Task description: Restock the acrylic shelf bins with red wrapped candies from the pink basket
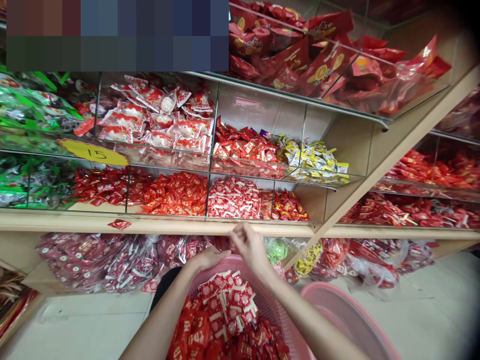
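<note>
A pink basket (279,295) of wrapped candies sits in front of me, below the shelf edge. Inside it, red-and-white packets (225,300) lie heaped over plain red packets (191,330) and darker red ones (262,340). My left hand (210,257) grips the far rim of the basket. Above that same rim, close to the wooden shelf edge (180,225), my right hand (249,245) is closed with its fingers curled; whatever is in it, if anything, is hidden. Behind it, similar red-and-white packets (234,197) fill a shelf compartment.
Clear-fronted compartments hold orange-red packets (176,192), yellow-white candies (315,157) and larger red bags (292,55). A yellow price tag (93,151) reads 15. One loose red packet (119,224) lies on the ledge. Stuffed plastic bags (131,260) sit underneath. A pink tub (345,310) stands at right.
</note>
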Demonstrator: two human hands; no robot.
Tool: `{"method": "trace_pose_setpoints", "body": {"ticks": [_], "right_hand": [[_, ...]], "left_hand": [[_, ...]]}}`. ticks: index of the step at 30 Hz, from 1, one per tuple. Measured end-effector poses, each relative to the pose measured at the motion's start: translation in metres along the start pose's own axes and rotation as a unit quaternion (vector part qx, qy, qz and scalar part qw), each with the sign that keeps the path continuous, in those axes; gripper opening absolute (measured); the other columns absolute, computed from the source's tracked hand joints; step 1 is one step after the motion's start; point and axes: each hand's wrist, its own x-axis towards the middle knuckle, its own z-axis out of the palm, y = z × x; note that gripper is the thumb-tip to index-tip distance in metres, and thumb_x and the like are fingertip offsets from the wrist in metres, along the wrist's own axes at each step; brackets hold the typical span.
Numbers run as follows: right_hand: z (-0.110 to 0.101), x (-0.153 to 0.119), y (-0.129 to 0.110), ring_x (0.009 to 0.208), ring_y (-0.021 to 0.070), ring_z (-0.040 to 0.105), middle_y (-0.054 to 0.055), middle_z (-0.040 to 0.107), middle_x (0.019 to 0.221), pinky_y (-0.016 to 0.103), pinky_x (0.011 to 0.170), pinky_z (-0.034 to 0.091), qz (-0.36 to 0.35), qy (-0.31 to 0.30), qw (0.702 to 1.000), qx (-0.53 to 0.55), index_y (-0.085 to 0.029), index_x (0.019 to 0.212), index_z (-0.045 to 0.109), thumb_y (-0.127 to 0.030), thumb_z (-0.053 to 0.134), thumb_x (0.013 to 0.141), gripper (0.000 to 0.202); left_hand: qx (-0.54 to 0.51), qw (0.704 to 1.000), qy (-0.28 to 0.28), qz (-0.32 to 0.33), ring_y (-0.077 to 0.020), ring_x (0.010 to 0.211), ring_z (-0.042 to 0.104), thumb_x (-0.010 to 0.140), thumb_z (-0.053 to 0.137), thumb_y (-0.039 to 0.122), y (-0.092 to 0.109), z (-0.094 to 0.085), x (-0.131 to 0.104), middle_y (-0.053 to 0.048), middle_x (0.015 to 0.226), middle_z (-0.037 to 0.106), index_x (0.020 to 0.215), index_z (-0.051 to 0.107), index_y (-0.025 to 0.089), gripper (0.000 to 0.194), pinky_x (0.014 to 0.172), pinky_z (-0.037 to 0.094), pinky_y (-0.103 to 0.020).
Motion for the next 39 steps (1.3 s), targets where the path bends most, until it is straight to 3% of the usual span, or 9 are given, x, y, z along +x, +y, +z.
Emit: {"method": "trace_pose_setpoints", "body": {"ticks": [2, 4, 9, 13, 21, 28, 34, 39], "right_hand": [[-0.013, 0.035, 0.003, 0.061, 0.0115, 0.052, 0.0, 0.055, 0.069, 0.022, 0.056, 0.039, -0.016, 0.045, 0.998, -0.032, -0.019, 0.081, 0.045, -0.029, 0.044, 0.08, 0.01], [-0.019, 0.065, 0.01, 0.062, 0.0122, 0.053, -0.001, 0.055, 0.068, 0.023, 0.058, 0.039, 0.015, 0.059, 0.993, -0.098, -0.019, 0.083, 0.045, -0.026, 0.048, 0.075, 0.01], [-0.011, 0.102, 0.023, 0.078, 0.0197, 0.057, 0.006, 0.06, 0.085, 0.028, 0.064, 0.039, 0.186, 0.001, 0.949, -0.256, -0.019, 0.087, 0.048, -0.032, 0.056, 0.069, 0.024], [-0.003, 0.108, 0.02, 0.086, 0.0236, 0.057, 0.01, 0.06, 0.097, 0.03, 0.065, 0.04, 0.25, -0.03, 0.924, -0.288, -0.019, 0.09, 0.049, -0.036, 0.059, 0.065, 0.032], [-0.001, 0.112, 0.032, 0.079, 0.0169, 0.058, 0.004, 0.061, 0.089, 0.025, 0.06, 0.039, 0.268, -0.024, 0.933, -0.24, -0.02, 0.085, 0.054, -0.028, 0.063, 0.061, 0.027], [-0.001, 0.108, 0.035, 0.073, 0.0167, 0.057, 0.002, 0.061, 0.082, 0.025, 0.058, 0.037, 0.265, 0.009, 0.939, -0.219, -0.022, 0.083, 0.054, -0.029, 0.063, 0.059, 0.027], [-0.006, 0.109, 0.042, 0.063, 0.0137, 0.054, -0.001, 0.057, 0.067, 0.023, 0.055, 0.038, 0.266, 0.043, 0.96, -0.075, -0.019, 0.074, 0.049, -0.03, 0.071, 0.05, 0.034], [-0.029, 0.102, 0.029, 0.052, 0.0093, 0.049, -0.006, 0.051, 0.056, 0.021, 0.051, 0.037, 0.234, 0.052, 0.97, 0.025, -0.019, 0.071, 0.045, -0.032, 0.073, 0.049, 0.038]], "left_hand": [[0.034, 0.999, -0.011, 0.013, -0.0078, 0.044, 0.026, 0.058, 0.045, 0.072, 0.003, 0.0, -0.003, 0.005, 0.043, 0.034, 0.052, 0.046, 0.016, 0.057, 0.048, 0.018, -0.025], [0.041, 0.999, -0.02, 0.029, -0.0077, 0.044, 0.025, 0.059, 0.041, 0.074, 0.006, -0.001, -0.008, 0.006, 0.043, 0.031, 0.05, 0.042, 0.017, 0.058, 0.047, 0.018, -0.025], [0.054, 0.998, -0.019, 0.035, -0.0073, 0.043, 0.023, 0.057, 0.04, 0.077, 0.011, -0.003, -0.013, 0.007, 0.042, 0.026, 0.048, 0.036, 0.018, 0.059, 0.046, 0.016, -0.025], [0.046, 0.998, -0.019, 0.044, -0.0067, 0.042, 0.02, 0.058, 0.039, 0.076, 0.009, -0.002, -0.012, 0.007, 0.041, 0.024, 0.047, 0.035, 0.019, 0.059, 0.046, 0.015, -0.025], [0.035, 0.998, -0.04, 0.046, -0.0077, 0.043, 0.026, 0.058, 0.038, 0.077, 0.014, -0.002, -0.014, 0.004, 0.043, 0.035, 0.051, 0.049, 0.015, 0.063, 0.047, 0.017, -0.025], [0.039, 0.998, -0.031, 0.049, -0.0074, 0.043, 0.024, 0.056, 0.039, 0.078, 0.009, -0.003, -0.01, 0.005, 0.042, 0.03, 0.047, 0.041, 0.017, 0.062, 0.047, 0.016, -0.025], [0.043, 0.998, -0.019, 0.04, -0.0072, 0.043, 0.023, 0.055, 0.04, 0.078, 0.005, -0.002, -0.008, 0.006, 0.042, 0.029, 0.047, 0.041, 0.017, 0.061, 0.047, 0.016, -0.025], [0.039, 0.999, -0.026, 0.023, -0.0074, 0.042, 0.025, 0.056, 0.044, 0.075, 0.008, -0.004, -0.009, 0.005, 0.042, 0.034, 0.05, 0.045, 0.016, 0.06, 0.046, 0.017, -0.024]]}}
